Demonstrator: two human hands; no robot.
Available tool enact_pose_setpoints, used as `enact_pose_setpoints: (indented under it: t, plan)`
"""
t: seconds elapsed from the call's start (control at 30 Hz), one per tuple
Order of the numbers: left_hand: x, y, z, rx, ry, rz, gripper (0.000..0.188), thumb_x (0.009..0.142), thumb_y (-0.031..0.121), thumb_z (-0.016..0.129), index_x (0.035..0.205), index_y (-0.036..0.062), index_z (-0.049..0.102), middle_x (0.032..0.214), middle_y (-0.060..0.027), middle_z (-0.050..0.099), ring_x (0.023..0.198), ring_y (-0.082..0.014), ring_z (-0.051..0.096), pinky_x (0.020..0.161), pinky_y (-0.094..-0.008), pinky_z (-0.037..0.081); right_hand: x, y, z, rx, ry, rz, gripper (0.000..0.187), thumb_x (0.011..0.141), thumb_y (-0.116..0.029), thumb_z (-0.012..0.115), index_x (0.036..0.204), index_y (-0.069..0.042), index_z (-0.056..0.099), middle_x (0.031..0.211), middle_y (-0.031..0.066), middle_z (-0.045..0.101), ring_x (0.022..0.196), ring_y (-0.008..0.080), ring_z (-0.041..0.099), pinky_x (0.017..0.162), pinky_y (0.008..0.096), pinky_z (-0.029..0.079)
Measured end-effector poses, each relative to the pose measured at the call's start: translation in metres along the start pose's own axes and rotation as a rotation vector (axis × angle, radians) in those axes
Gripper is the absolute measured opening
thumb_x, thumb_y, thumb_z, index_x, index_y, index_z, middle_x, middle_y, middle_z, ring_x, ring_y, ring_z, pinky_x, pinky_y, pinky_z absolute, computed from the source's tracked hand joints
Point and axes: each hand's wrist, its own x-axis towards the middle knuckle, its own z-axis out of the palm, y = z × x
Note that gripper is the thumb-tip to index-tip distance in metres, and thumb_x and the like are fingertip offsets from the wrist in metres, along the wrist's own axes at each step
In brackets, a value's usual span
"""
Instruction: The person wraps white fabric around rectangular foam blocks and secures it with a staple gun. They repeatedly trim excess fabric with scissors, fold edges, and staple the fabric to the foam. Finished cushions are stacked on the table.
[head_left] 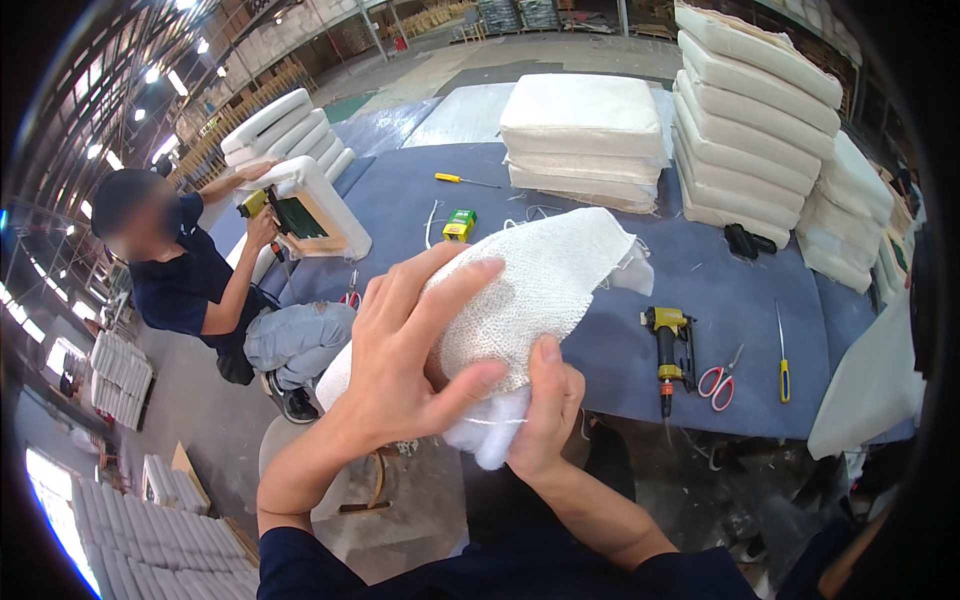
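Observation:
Above the near edge of the blue-covered table I hold up a white woven fabric piece (540,270). Its far end narrows to a frayed edge with loose threads. My left hand (400,350) is wrapped over its near left side, fingers on top and thumb across the lower edge. My right hand (545,415) pinches the lower right edge, thumb on the fabric and the other fingers mostly hidden behind it. Fluffy white stuffing (485,440) hangs out between the hands, with a white cord across it. What lies inside the fabric is hidden.
A yellow-black staple gun (667,350), red-handled scissors (718,388) and a screwdriver (784,375) lie at right. Beyond are a green-yellow box (459,226), another screwdriver (465,181) and cushion stacks (580,120). At left, a co-worker (190,260) holds a staple gun against a padded frame (345,215).

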Motion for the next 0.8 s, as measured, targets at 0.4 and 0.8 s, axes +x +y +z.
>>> enact_pose_setpoints:
  t: [0.4, 0.8]
  plan:
    - [-0.002, 0.007, -0.003, 0.081, 0.038, -0.101, 0.058, 0.073, 0.036, 0.096, 0.121, 0.0119, 0.074, 0.133, -0.0165, 0.066, 0.120, -0.0356, 0.063, 0.101, -0.0452, 0.043, 0.005, 0.005, 0.003, -0.183, -0.094, -0.071, 0.045, 0.117, -0.031, 0.043, 0.101, 0.003, 0.067, 0.084, 0.0099, 0.068, 0.073, 0.0137, 0.060, 0.066, 0.0349, 0.047]
    - [-0.068, -0.069, -0.042, 0.179, 0.414, -0.325, 0.045, 0.105, 0.030, 0.051, 0.136, -0.0013, 0.060, 0.137, -0.0185, 0.062, 0.131, -0.0297, 0.057, 0.118, -0.0410, 0.039, 0.118, 0.134, -0.268, -1.641, -0.261, -0.376, 0.042, 0.100, -0.033, 0.074, 0.135, -0.010, 0.069, 0.144, 0.0123, 0.068, 0.138, 0.0339, 0.059, 0.110, 0.0591, 0.045]
